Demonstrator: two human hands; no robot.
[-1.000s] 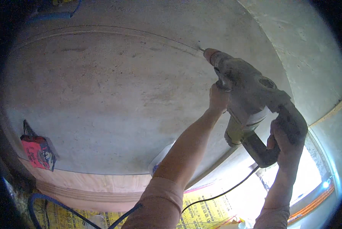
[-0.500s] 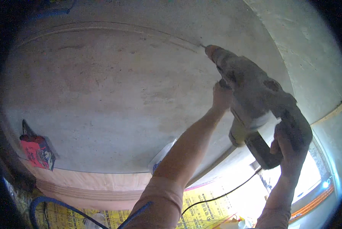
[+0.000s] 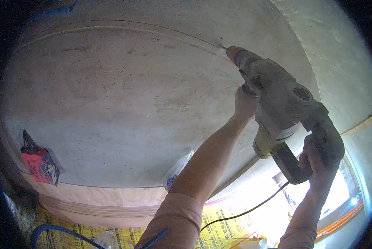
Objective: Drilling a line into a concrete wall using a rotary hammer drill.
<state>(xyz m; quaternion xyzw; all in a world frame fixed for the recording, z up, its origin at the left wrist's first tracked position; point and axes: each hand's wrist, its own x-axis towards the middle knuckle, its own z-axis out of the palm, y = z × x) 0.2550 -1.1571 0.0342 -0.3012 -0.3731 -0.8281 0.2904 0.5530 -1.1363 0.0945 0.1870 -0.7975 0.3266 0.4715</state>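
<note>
A dusty grey rotary hammer drill [image 3: 277, 85] is raised in both hands, pointing up and left. The tip of its drill bit [image 3: 224, 47] meets the grey plastered wall [image 3: 132, 103] at the right end of a long thin line. Close behind the chuck, my left hand [image 3: 246, 103] is closed around the front side handle, most of which is hidden. My right hand [image 3: 316, 159] wraps the rear handle, its fingers curled inside the loop. From the base of that handle runs a black power cord [image 3: 252, 208].
A red patterned bag [image 3: 38, 166] hangs low on the wall at left. Beside my left forearm is a white plastic bag [image 3: 179, 168]. Pale wood boards [image 3: 103, 197] line the wall's base, with yellow printed sheeting [image 3: 223, 218] below. A blue hose [image 3: 65, 229] curves at lower left.
The drill and both hands have shifted slightly right in the picture, and the drill looks less blurred. Both hands keep their grip, with the bit still at the wall.
</note>
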